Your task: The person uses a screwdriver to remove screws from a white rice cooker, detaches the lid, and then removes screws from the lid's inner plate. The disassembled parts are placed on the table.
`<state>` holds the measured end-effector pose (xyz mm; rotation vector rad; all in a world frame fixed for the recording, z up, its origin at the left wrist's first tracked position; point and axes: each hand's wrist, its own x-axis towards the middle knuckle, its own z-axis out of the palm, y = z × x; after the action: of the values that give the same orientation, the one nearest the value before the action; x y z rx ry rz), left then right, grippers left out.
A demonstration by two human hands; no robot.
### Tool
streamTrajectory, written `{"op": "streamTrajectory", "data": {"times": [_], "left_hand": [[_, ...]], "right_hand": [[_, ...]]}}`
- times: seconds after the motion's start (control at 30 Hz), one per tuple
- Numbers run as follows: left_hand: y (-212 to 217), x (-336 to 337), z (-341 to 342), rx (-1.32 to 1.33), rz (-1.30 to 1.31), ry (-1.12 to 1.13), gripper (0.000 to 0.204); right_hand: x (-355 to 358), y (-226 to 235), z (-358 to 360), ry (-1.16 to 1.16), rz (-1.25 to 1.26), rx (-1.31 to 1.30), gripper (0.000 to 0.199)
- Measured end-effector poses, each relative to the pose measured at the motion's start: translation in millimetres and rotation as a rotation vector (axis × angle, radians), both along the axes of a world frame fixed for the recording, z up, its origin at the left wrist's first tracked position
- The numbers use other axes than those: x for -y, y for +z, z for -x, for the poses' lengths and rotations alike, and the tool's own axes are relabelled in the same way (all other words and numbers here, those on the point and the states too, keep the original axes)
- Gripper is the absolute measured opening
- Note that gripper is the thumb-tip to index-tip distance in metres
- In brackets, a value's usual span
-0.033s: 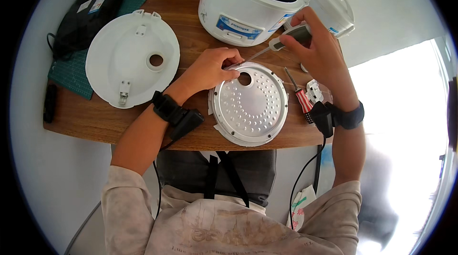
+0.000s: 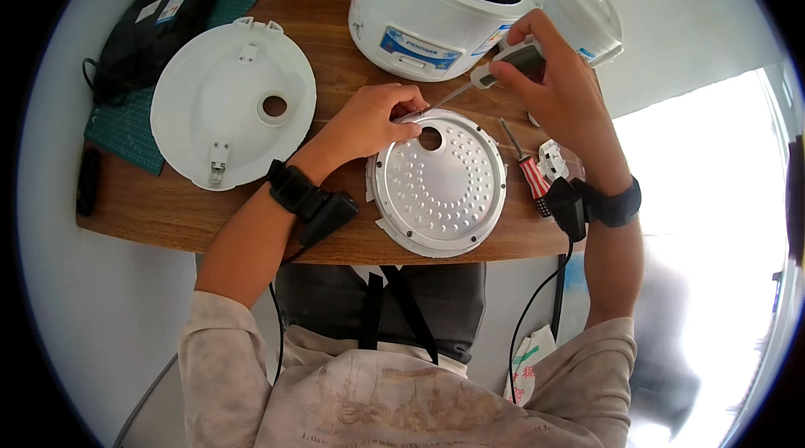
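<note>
Right hand grips a screwdriver; its slant risks slipping. Left hand, grasp unclear, touches the disc near the table's front edge

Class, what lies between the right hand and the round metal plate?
The head view shows a screwdriver, gripped in the right hand, its shaft slanting toward the metal plate.

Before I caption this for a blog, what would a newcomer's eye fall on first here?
First, the shiny, dimpled metal disc at the table's near edge, its far rim touched by the left hand while the right hand slants a screwdriver toward it. Then the big white open-topped cooker body beyond, and the round white panel on the left.
</note>
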<state>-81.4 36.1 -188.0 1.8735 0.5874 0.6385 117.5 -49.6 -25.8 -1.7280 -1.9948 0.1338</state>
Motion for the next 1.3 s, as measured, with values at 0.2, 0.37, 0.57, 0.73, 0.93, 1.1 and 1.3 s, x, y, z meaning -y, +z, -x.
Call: {"op": "streamTrajectory", "data": {"times": [0.2,0.37,0.57,0.73,0.93,1.1,1.3], "left_hand": [[-4,0,0,0.017,-0.031,0.015,0.025],[-3,0,-1,0.018,0.012,0.011,0.025],[-5,-1,0,0.04,0.0,0.012,0.025],[-2,0,0,0.026,0.018,-0.003,0.026],[-7,-2,1,0.058,0.023,-0.011,0.027],[-10,-2,0,0.077,-0.01,0.024,0.028],[-6,-1,0,0.073,-0.034,0.014,0.028]], "right_hand": [[-7,14,15,0.18,0.066,0.096,0.027],[-18,3,26,0.198,-0.133,0.255,0.029],[-20,-2,34,0.055,-0.204,0.422,0.036],[-26,0,22,0.124,-0.115,0.234,0.034],[-31,8,31,0.337,-0.112,0.286,0.031],[-29,3,37,0.424,-0.133,0.256,0.029],[-24,8,41,0.463,-0.081,0.27,0.024]]}}
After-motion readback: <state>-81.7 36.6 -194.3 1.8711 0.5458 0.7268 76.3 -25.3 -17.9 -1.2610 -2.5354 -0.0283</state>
